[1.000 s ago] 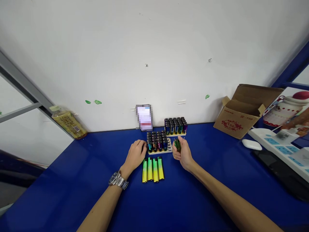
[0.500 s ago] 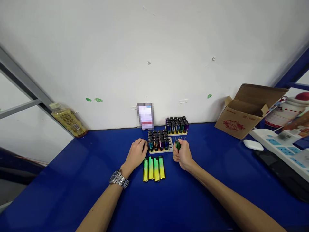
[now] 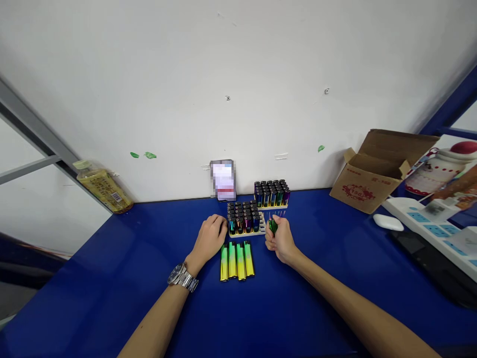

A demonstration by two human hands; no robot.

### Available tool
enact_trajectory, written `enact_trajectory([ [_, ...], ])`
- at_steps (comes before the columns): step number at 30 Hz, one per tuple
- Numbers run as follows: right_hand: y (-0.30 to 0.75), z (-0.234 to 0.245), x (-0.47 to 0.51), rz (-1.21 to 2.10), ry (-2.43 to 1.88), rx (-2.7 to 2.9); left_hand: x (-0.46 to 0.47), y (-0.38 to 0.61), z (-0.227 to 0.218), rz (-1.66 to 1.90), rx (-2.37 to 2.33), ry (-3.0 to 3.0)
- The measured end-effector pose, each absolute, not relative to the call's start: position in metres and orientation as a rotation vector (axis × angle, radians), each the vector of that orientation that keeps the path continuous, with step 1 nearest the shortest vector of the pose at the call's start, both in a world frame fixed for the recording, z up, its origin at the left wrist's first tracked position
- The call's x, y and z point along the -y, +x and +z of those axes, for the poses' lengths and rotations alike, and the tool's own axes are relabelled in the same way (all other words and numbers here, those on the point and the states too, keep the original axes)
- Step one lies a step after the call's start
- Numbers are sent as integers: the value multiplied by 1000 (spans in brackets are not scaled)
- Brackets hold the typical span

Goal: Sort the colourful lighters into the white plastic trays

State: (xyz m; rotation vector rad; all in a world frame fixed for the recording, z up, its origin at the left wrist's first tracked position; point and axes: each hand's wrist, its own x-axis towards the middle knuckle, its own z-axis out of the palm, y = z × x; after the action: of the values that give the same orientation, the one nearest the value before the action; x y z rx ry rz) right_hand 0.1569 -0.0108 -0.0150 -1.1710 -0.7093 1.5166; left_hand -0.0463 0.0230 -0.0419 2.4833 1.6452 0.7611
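My right hand [image 3: 280,239] is closed in a fist round a dark green lighter [image 3: 273,225], whose upper part shows above the fingers. It is just right of the nearer pale rack [image 3: 263,229], which holds several rows of shiny lighters [image 3: 244,219] with black tops; the rack's right end has bare slots. My left hand [image 3: 211,235] rests on the table at the rack's left end, fingers curled in and their tips hidden. Whether it grips anything does not show. Several green-to-yellow lighters [image 3: 236,261] lie side by side in front of the rack.
A second filled rack [image 3: 273,194] stands behind, near the wall. A phone [image 3: 223,180] leans on the wall. At left is a bottle [image 3: 104,188]; at right are an open carton [image 3: 367,179], a white case [image 3: 388,222], a power strip [image 3: 428,223] and a dark flat device [image 3: 428,263].
The view has shifted slightly. My right hand still grips the green lighter, which looks tilted a little more. My left hand has stayed at the rack's end.
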Motion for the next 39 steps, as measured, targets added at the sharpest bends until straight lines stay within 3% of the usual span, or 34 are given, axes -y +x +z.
enact_trajectory([
  [15, 161, -25, 6, 1449, -1078, 837, -25, -47, -44, 821, -1621, 2411],
  [19, 172, -29, -4, 1222, -920, 1072, -26, -49, -44, 819, -1638, 2365],
  [25, 188, -26, -23, 750, -1081, 1435, -26, -49, -42, 716, -1677, 2386],
  [39, 192, -34, -43, 494, -1231, 1602, -21, -44, -35, 617, -1724, 2419],
])
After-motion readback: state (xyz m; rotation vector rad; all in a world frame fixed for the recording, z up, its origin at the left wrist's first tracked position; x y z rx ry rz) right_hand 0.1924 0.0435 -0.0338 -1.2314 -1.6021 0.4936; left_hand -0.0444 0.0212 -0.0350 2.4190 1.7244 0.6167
